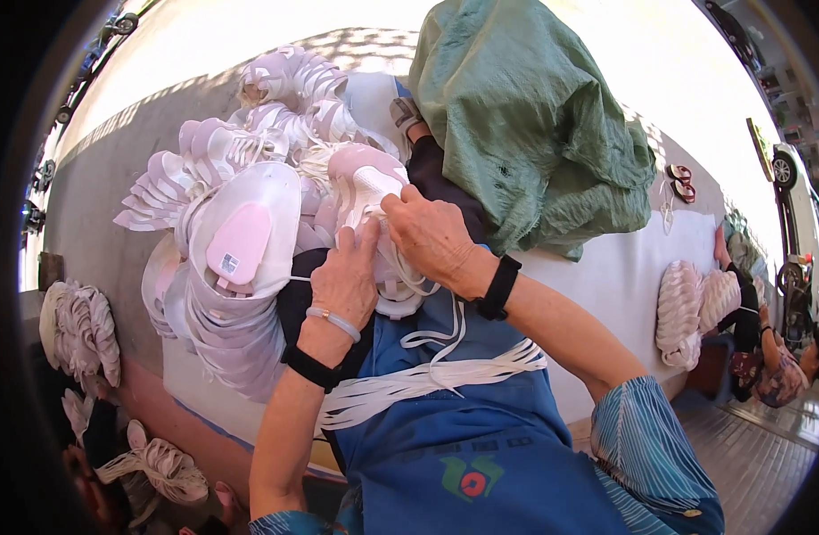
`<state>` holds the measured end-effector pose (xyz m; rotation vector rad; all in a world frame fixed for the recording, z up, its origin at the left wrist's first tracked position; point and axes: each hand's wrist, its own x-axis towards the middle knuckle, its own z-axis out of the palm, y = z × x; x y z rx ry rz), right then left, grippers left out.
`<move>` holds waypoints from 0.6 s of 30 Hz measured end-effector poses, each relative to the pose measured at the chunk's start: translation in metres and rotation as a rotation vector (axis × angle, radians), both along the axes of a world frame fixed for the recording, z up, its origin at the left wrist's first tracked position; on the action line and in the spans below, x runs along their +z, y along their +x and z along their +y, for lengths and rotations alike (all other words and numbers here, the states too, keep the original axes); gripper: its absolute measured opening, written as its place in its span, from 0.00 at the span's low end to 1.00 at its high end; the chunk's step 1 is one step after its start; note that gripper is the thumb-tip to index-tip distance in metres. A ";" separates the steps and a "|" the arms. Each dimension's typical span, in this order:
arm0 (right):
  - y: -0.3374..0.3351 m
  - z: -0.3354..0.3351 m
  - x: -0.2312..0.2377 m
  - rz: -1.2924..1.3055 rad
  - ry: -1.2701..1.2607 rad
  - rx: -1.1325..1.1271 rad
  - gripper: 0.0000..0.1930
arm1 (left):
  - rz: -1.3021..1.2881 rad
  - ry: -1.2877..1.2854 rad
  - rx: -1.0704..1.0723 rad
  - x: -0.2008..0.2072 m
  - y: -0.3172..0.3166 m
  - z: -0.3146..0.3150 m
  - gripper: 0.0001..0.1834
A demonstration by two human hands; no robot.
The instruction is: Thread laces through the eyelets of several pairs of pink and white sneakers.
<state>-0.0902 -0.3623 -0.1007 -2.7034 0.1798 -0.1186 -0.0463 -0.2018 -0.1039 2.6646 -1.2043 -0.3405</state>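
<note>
Right hand (432, 241): fingers curled against the lacing of a pink-and-white sneaker upper (365, 165); whether a lace is pinched, cannot tell. Left hand (347, 278): fingers bent, touching the upper's left side; grip unclear. Upper lies over the lap, toe pointing away. Loose white lace (454, 334) trails onto blue apron (463, 437); lace bundle (436, 379) across it. Nested uppers (226, 325) stand toward the white sheet's (605, 276) left edge. Green sack (525, 116) rises ahead, right. Sandals (681, 183) beyond the sheet's far right corner.
</note>
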 end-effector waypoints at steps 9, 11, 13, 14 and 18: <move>-0.017 0.000 0.003 0.126 0.101 0.053 0.10 | 0.059 -0.243 0.051 0.007 0.000 0.009 0.25; -0.022 0.000 0.002 -0.036 0.304 0.004 0.12 | 0.011 -0.449 0.127 0.012 -0.006 0.025 0.24; -0.021 -0.001 0.003 -0.004 0.314 -0.009 0.13 | 0.088 -0.416 0.147 0.010 -0.019 0.038 0.19; -0.017 0.000 0.001 -0.024 0.260 -0.043 0.11 | 0.611 -0.344 0.288 0.013 -0.024 0.043 0.20; -0.001 0.002 -0.006 0.056 0.101 -0.019 0.08 | 1.494 -0.492 0.750 0.010 -0.052 0.050 0.27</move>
